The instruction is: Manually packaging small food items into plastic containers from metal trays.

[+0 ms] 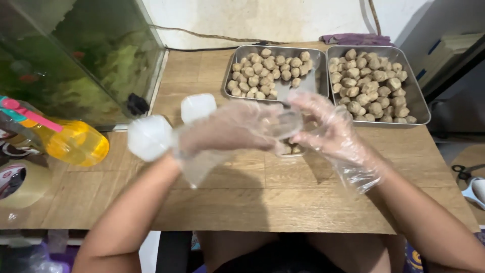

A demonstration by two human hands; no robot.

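Note:
Both my hands wear loose clear plastic gloves and meet above the middle of the wooden table (252, 197). My left hand (230, 127) and my right hand (326, 126) together grip a small clear plastic container (290, 124). A few brown balls (293, 149) show under its lower edge. Just behind my hands stand two steel trays. The left tray (316, 68) is about two-thirds covered with brown balls. The right tray (417, 98) is nearly full of them.
Two white translucent tubs (149, 136) (198, 107) sit left of my hands. A glass fish tank (86, 60) fills the far left, with a yellow spray bottle (76, 144) and a tape roll (22, 184) in front. Scissors (467, 171) lie off the right edge.

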